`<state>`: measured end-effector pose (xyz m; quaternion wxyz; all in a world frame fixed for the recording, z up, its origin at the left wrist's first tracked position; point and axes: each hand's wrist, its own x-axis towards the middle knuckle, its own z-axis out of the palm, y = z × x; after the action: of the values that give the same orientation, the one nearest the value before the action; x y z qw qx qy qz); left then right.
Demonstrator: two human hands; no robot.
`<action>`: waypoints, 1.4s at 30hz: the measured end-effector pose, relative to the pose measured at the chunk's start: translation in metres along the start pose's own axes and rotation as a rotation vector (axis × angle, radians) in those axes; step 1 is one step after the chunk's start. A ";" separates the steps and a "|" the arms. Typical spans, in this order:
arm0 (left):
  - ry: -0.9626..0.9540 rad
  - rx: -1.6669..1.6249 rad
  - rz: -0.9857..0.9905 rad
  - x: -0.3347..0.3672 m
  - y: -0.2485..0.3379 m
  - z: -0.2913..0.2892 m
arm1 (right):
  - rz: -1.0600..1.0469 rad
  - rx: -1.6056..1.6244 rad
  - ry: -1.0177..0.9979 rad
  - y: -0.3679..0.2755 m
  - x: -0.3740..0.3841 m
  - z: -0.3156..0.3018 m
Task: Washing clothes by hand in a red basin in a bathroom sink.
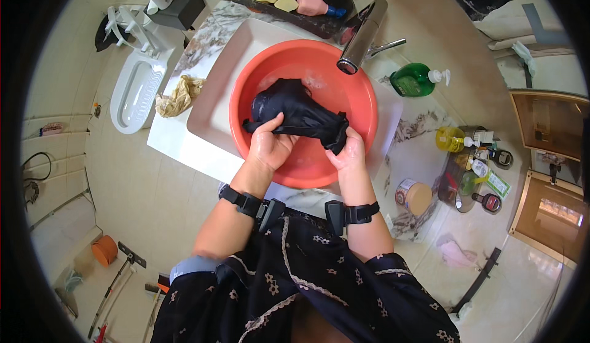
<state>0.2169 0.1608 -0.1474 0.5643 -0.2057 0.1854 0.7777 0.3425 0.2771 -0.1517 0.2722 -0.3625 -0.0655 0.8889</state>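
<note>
Black, seemingly damp cloth bunches between both hands.

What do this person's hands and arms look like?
The left hand and right hand are ungloved. Each wears a black wrist strap with a blocky dark device. The dark sleeves have pale flowers and trim; a pale blue band shows at the left one.

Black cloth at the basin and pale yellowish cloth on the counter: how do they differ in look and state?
The black cloth is dark, while the pale yellowish cloth is light.
The black cloth is held by the left hand and right hand at the red basin; the pale yellowish cloth lies untouched on the counter.
The black cloth looks larger here than the pale yellowish cloth.
Both are bunched up.
</note>
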 end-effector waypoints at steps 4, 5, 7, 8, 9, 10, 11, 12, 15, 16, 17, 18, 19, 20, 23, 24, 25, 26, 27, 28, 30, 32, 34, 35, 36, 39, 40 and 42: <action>-0.064 -0.102 -0.207 0.001 -0.018 0.004 | 0.012 -0.206 -0.003 0.018 -0.007 0.027; -0.108 -0.129 -0.187 0.001 -0.020 0.004 | 0.034 -0.331 0.022 0.023 -0.018 0.040; -0.081 -0.029 -0.201 0.004 -0.015 0.014 | -0.278 -0.989 -0.216 0.035 -0.028 0.023; 0.018 0.002 -0.208 0.011 -0.011 0.003 | -0.277 -1.184 -0.221 0.042 -0.039 0.027; 0.112 0.036 -0.227 0.016 -0.011 0.003 | -0.284 -1.380 -0.215 0.044 -0.050 0.034; 0.128 0.013 -0.275 0.016 -0.018 0.002 | -0.329 -1.454 -0.223 0.045 -0.059 0.038; 0.103 0.065 -0.326 0.022 -0.018 -0.011 | -0.331 -1.493 -0.234 0.047 -0.061 0.040; 0.197 0.116 -0.299 0.026 -0.020 -0.015 | -0.386 -1.532 -0.255 0.045 -0.060 0.040; 0.235 0.115 -0.222 0.020 -0.025 -0.001 | -0.313 -1.429 -0.197 0.027 -0.049 0.031; 0.143 0.007 -0.283 0.020 -0.020 -0.009 | -0.320 -1.273 -0.202 0.018 -0.045 0.027; 0.119 -0.022 -0.222 0.015 -0.017 -0.003 | -0.218 -1.254 -0.175 -0.001 -0.039 0.021; 0.021 -0.042 -0.184 0.009 -0.013 0.003 | -0.243 -1.303 -0.122 -0.022 -0.034 0.020; -0.081 -0.061 -0.149 0.004 -0.010 0.010 | -0.290 -1.304 -0.003 -0.046 -0.027 0.015; -0.105 -0.069 -0.146 0.002 -0.010 0.015 | -0.396 -1.141 0.085 -0.072 -0.022 0.015; -0.228 -0.101 -0.143 -0.005 -0.008 0.020 | -0.463 -0.853 0.259 -0.177 -0.005 0.024; -0.228 -0.099 -0.152 -0.004 -0.010 0.023 | -0.498 -0.735 0.333 -0.199 -0.010 0.043; -0.225 -0.096 -0.156 -0.004 -0.011 0.025 | -0.441 -0.754 0.310 -0.215 -0.018 0.062; -0.226 -0.090 -0.161 -0.006 -0.012 0.026 | -0.374 -0.771 0.282 -0.226 -0.018 0.074; -0.206 -0.094 -0.173 -0.005 -0.013 0.028 | -0.384 -0.765 0.287 -0.240 -0.013 0.074; -0.185 -0.098 -0.184 -0.004 -0.014 0.029 | -0.331 -0.830 0.254 -0.254 -0.008 0.072; -0.184 -0.082 -0.176 -0.001 -0.011 0.022 | -0.272 -0.891 0.215 -0.268 0.003 0.073; -0.177 -0.070 -0.169 0.000 -0.009 0.022 | -0.214 -0.904 0.227 -0.275 0.009 0.071; -0.131 -0.038 -0.101 -0.003 -0.008 0.027 | -0.217 -0.874 0.205 -0.273 0.011 0.067; -0.133 -0.037 -0.108 -0.002 -0.008 0.027 | -0.226 -0.850 0.179 -0.273 0.011 0.067; -0.139 -0.034 -0.108 -0.001 -0.008 0.026 | -0.232 -0.848 0.185 -0.271 0.011 0.066; -0.151 -0.018 -0.095 -0.001 -0.010 0.029 | -0.237 -0.816 0.227 -0.265 0.012 0.067; -0.171 -0.018 -0.103 0.001 -0.011 0.026 | -0.220 -0.791 0.268 -0.264 0.011 0.069; -0.186 -0.012 -0.102 -0.002 -0.006 0.028 | -0.194 -0.761 0.300 -0.259 0.011 0.067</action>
<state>0.2203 0.1757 -0.1235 0.6166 -0.1450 0.1169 0.7649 0.4030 0.5067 -0.0283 0.2078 -0.5549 -0.3825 0.7089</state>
